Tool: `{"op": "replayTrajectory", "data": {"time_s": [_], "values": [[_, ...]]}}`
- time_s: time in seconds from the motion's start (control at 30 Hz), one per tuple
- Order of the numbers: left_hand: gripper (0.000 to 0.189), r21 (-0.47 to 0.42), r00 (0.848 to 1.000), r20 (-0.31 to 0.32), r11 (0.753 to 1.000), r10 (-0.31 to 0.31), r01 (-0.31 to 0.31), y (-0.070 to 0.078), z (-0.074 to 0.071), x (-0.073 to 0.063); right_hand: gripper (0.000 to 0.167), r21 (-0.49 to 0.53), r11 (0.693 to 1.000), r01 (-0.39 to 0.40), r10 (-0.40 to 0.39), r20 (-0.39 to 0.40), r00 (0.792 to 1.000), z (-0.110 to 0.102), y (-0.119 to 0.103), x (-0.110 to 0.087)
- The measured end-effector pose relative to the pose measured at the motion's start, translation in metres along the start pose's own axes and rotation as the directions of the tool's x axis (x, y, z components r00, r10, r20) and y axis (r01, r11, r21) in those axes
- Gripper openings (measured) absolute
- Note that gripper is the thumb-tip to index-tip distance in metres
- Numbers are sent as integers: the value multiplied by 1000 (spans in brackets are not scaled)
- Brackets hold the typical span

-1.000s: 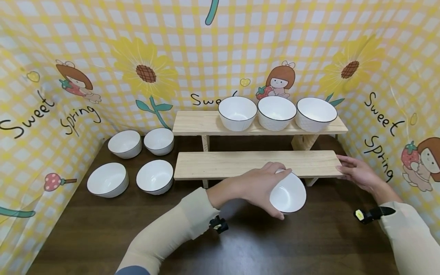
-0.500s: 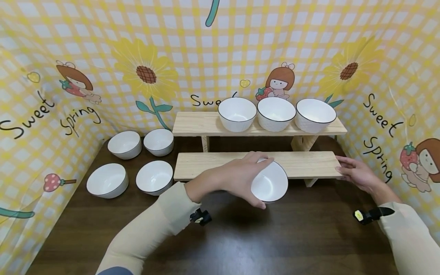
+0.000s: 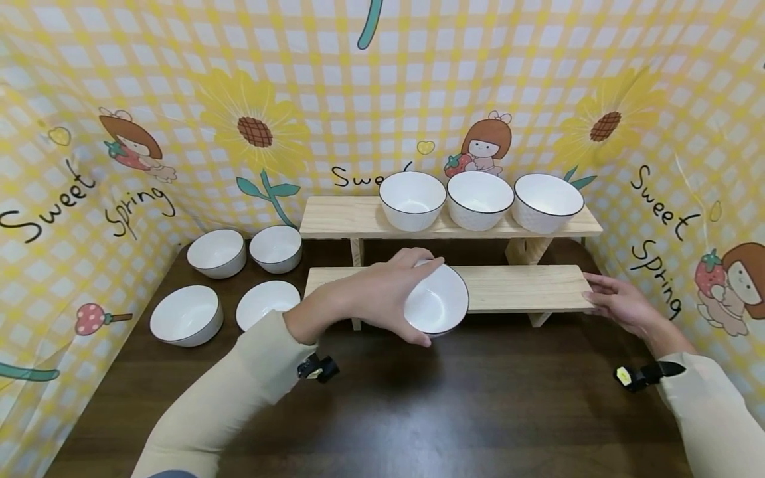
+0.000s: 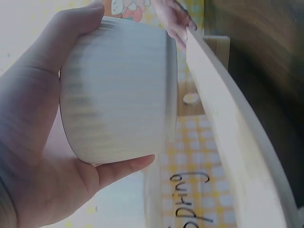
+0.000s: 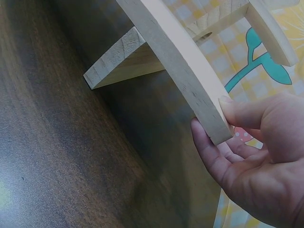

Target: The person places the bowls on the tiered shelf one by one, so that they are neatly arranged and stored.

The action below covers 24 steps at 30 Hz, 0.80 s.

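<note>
In the head view my left hand grips a white bowl with a dark rim, thumb on the near side and fingers on the far side. The bowl is held in front of the lower shelf board, covering part of it. The left wrist view shows the bowl's ribbed outer wall inside the curve of the hand. My right hand holds the right end of the lower board; in the right wrist view the thumb lies on top of the board and the fingers are beneath.
Three white bowls, among them a middle bowl, stand on the upper shelf board. More bowls, such as the front left bowl, stand on the dark table left of the rack. Checked cloth surrounds the table.
My left hand has carried the bowl leftward and somewhat up, away from the right part of the lower board. The right hand stays on the board's end.
</note>
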<state>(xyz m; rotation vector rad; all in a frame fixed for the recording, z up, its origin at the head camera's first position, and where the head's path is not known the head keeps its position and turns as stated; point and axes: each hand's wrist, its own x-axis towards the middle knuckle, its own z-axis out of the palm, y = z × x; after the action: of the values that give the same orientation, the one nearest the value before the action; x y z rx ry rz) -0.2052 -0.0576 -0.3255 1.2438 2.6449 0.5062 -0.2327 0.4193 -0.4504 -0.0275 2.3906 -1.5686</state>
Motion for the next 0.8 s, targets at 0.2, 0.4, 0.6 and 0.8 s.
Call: {"op": "replayTrajectory", "data": {"time_s": [0.2,0.4,0.6,0.8], "values": [[121,1,998,-15,999,-53,53,-11,-13,-16,64,-10,1000,5,-5,-1,1000,0,0,1],[122,-7,993,-37,994,-109,109,-23,-25,-32,64,-2,1000,-7,7,2,1000,0,0,0],[118,-31,988,-81,991,-132,130,-36,-40,-46,64,-10,1000,-2,2,5,1000,0,-1,-1],[118,-35,981,-114,987,-158,155,-49,-52,-55,64,0,1000,-5,5,5,1000,1,-1,-1]]}}
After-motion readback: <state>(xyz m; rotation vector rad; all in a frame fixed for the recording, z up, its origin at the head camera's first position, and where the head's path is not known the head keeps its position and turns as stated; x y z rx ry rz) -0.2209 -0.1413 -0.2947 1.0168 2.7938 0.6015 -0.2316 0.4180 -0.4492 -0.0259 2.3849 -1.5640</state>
